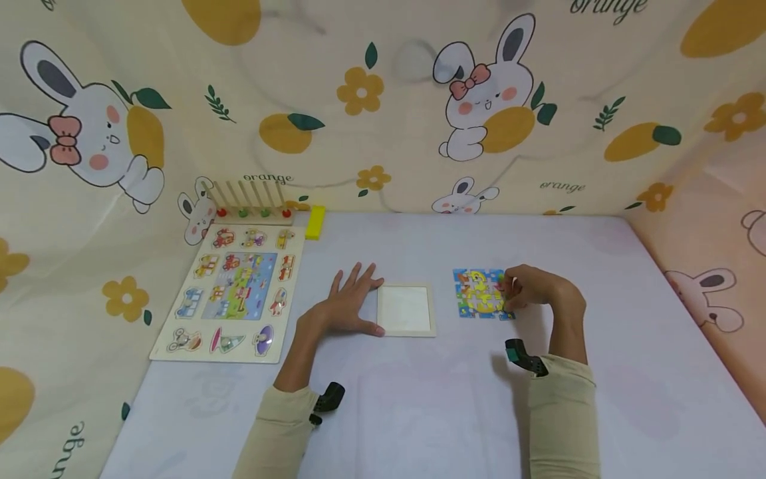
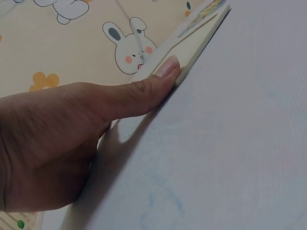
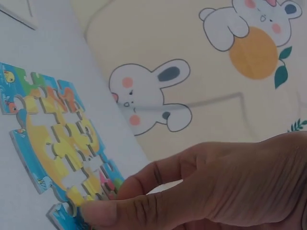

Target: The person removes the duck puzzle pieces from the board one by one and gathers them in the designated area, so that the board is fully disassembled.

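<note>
A small square wooden puzzle tray (image 1: 404, 309) with a pale, bare inside lies flat on the table. My left hand (image 1: 346, 306) is at its left side, fingers spread and fairly straight. The left thumb (image 2: 167, 68) rests on the tray's near left corner, and a fingertip meets the far left corner. Right of the tray lies a jigsaw puzzle (image 1: 479, 293), its interlocked pieces showing a yellow figure on blue. At its right edge my right hand (image 1: 532, 287) pinches a puzzle piece between curled fingers and thumb; the fingers partly hide that piece.
A large wooden peg puzzle board (image 1: 239, 342) with vehicle shapes lies on the left. Behind it stands a rack of wooden rods (image 1: 254, 199) with red and green beads, beside a yellow block (image 1: 315, 223). Patterned cloth (image 1: 401, 146) walls off the back and sides of the white table (image 1: 419, 412).
</note>
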Tool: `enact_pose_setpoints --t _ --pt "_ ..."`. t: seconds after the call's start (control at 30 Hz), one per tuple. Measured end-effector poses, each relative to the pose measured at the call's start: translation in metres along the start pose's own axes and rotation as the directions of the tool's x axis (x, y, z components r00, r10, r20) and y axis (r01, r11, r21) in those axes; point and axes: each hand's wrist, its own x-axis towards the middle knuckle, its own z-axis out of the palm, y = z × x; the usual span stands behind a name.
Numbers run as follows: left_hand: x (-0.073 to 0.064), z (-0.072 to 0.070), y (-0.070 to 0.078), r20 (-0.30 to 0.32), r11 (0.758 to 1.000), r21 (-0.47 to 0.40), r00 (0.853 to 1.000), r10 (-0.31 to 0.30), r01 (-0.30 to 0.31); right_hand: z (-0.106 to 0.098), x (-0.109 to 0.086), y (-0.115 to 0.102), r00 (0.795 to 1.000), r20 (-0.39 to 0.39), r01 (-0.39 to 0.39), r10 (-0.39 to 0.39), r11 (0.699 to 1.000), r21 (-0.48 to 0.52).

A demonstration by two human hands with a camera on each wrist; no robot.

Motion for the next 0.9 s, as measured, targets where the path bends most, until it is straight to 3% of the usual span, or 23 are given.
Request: enact_pose_setpoints --t 0.13,0.9 --pt "0.0003 -0.0013 0.0004 -0.003 1.0 -0.003 1.0 0.0 0.0 0.0003 0.0024 -0.0021 0.998 0.003 -0.068 0.068 0.997 -0.019" --pt "-0.0004 -0.003 0.0003 -0.003 1.0 -0.012 1.0 0.001 -0.001 -0.0021 0.0043 -0.006 0.998 0.006 -0.066 0.066 0.997 -0.044"
